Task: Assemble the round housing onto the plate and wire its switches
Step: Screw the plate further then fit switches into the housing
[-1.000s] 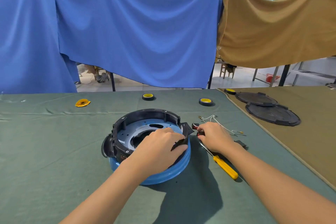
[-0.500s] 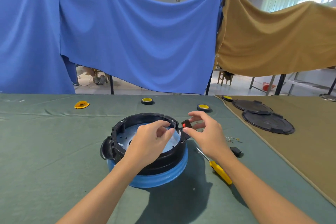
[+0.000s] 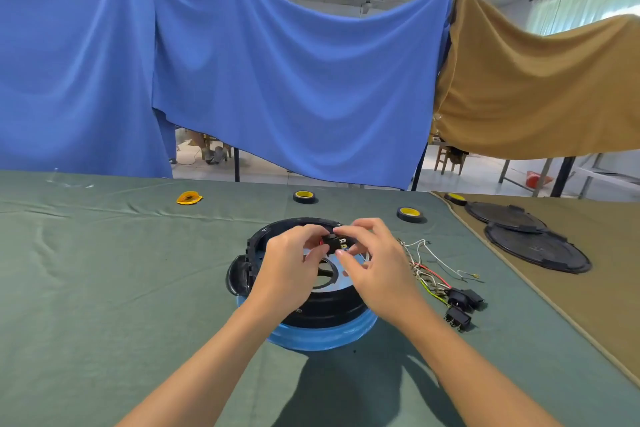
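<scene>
The round black housing (image 3: 322,312) sits on a blue plate (image 3: 322,336) in the middle of the green table. Above its open centre my left hand (image 3: 289,267) and my right hand (image 3: 374,267) meet. Together they pinch a small black switch (image 3: 334,242) with a red rocker and metal terminals. A bundle of white, red and green-yellow wires (image 3: 427,270) lies on the cloth right of the housing. Two more black switches (image 3: 462,305) lie at the near end of the wires.
Two tape rolls (image 3: 304,196) (image 3: 409,214) and a yellow-orange piece (image 3: 188,198) lie further back. Two black round lids (image 3: 536,250) and a third tape roll (image 3: 454,198) rest on the brown cloth at the right. Blue and brown sheets hang behind the table.
Both hands rose from the housing's rim and came together over its centre, the switch now pinched between them. The view shifted, showing the wires and spare switches; the yellow screwdriver is out of sight.
</scene>
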Demonstrator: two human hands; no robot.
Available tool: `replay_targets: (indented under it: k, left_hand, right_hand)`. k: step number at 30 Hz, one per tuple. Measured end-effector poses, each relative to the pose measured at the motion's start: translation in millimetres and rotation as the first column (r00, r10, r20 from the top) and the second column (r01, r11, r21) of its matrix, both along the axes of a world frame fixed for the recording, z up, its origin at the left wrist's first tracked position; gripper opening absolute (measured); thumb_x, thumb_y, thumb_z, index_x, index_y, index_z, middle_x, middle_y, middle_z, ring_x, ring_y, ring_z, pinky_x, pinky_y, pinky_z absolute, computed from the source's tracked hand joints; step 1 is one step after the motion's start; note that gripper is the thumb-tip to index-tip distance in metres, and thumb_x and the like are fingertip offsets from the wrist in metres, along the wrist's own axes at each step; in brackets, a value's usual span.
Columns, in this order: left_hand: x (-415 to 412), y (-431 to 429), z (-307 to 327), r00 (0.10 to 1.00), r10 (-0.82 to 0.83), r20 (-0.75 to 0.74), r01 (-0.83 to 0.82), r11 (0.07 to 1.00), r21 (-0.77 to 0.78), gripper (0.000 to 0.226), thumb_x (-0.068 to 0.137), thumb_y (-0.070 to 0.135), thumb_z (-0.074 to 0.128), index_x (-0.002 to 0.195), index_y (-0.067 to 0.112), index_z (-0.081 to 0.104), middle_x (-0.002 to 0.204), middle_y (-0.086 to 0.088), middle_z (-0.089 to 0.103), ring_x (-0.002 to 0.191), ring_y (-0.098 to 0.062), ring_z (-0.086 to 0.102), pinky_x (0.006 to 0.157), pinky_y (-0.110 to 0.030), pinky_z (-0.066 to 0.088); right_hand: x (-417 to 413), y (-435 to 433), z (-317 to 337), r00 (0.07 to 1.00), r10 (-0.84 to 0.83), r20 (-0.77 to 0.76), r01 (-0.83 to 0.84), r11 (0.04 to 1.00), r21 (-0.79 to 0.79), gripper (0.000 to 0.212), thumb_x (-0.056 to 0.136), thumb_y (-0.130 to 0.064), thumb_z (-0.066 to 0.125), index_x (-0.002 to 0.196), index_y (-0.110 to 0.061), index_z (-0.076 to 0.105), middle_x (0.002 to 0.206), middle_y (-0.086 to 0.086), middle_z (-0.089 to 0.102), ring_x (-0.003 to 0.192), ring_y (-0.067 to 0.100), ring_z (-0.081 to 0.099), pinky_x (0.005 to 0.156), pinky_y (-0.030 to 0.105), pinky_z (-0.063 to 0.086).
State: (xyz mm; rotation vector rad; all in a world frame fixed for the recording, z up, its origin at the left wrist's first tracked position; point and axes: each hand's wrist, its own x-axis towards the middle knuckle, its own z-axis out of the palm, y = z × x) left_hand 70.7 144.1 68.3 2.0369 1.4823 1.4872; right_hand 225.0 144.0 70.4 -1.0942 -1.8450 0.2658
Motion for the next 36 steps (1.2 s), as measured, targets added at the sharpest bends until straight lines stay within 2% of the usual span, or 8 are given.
replay_targets:
  k: [6,10,15,18,21,25,32,36]
  left_hand:
    - [-21,-2,0,0.996,0.075,-0.048,-0.072,0.995,0.072,0.023,0.094,0.0,0.061,0.114,0.006,0.07,0.105,-0.005,0.072,0.096,-0.019,0.065,0.086,-0.028,0.049]
    - [-33,-4,-6,0.998,0.058,0.027,-0.059,0.998,0.028,0.026,0.092,0.001,0.064,0.117,0.007,0.07,0.102,-0.003,0.071,0.092,-0.017,0.065,0.085,-0.028,0.052]
    - [-50,-6,-11,0.991,0.067,0.119,-0.071,0.997,0.034,0.023,0.087,0.001,0.071,0.109,0.006,0.072,0.098,-0.001,0.07,0.085,-0.01,0.064,0.079,-0.018,0.051]
    - [-65,-8,-14,0.988,0.141,0.068,-0.148,0.982,0.113,0.02,0.087,-0.006,0.067,0.105,0.002,0.071,0.097,-0.001,0.065,0.078,-0.005,0.06,0.071,-0.004,0.042]
    - [-88,-9,-19,0.966,0.253,0.047,-0.258,0.955,0.146,0.021,0.087,-0.01,0.065,0.106,-0.002,0.07,0.1,-0.011,0.066,0.08,-0.018,0.061,0.075,-0.018,0.043]
    - [-108,-10,-33,0.944,0.329,0.031,-0.331,0.935,0.127,0.021,0.086,-0.012,0.065,0.105,-0.004,0.07,0.099,-0.018,0.067,0.079,-0.026,0.064,0.076,-0.03,0.045]
    - [-103,-13,-54,0.96,0.277,0.03,-0.279,0.955,0.1,0.019,0.087,-0.006,0.067,0.105,-0.002,0.072,0.095,-0.014,0.066,0.079,-0.027,0.066,0.074,-0.024,0.045]
    - [-100,-15,-59,0.972,0.234,0.032,-0.236,0.962,0.136,0.019,0.087,-0.006,0.067,0.105,-0.002,0.072,0.095,-0.014,0.066,0.079,-0.028,0.067,0.074,-0.036,0.053]
  right_hand:
    - [-19,3,4,0.994,0.043,-0.099,-0.059,0.984,-0.17,0.028,0.089,-0.019,0.068,0.116,-0.026,0.066,0.096,-0.013,0.063,0.088,0.01,0.064,0.08,0.037,0.058]
    - [-34,7,2,0.982,0.06,-0.181,-0.096,0.976,-0.198,0.015,0.091,-0.008,0.064,0.098,-0.02,0.07,0.085,-0.003,0.07,0.078,0.014,0.069,0.067,0.022,0.058]
    - [-52,8,3,0.966,0.094,-0.243,-0.158,0.954,-0.257,0.016,0.092,-0.002,0.061,0.096,-0.016,0.068,0.086,0.003,0.071,0.076,0.012,0.071,0.063,0.02,0.057]
    - [-60,10,1,0.991,0.073,-0.115,-0.101,0.96,-0.262,0.011,0.094,-0.015,0.06,0.099,-0.023,0.066,0.09,-0.005,0.07,0.088,0.016,0.067,0.077,0.033,0.058]
    - [-67,11,2,0.991,0.08,0.108,-0.05,0.966,-0.252,0.007,0.094,-0.034,0.057,0.096,-0.032,0.063,0.086,-0.018,0.065,0.09,0.01,0.061,0.087,0.036,0.052]
    - [-86,8,0,0.92,0.126,0.371,0.005,0.943,-0.332,0.042,0.085,-0.059,0.057,0.113,-0.029,0.064,0.097,-0.012,0.069,0.101,0.016,0.056,0.089,0.039,0.047]
    - [-96,6,-7,0.843,0.125,0.524,0.064,0.943,-0.328,0.04,0.079,-0.046,0.065,0.114,-0.025,0.065,0.112,0.0,0.066,0.098,0.024,0.059,0.082,0.043,0.052]
    - [-94,5,-8,0.858,0.113,0.501,0.058,0.948,-0.313,0.047,0.078,-0.047,0.067,0.121,-0.028,0.062,0.102,-0.004,0.069,0.098,0.021,0.059,0.083,0.041,0.052]
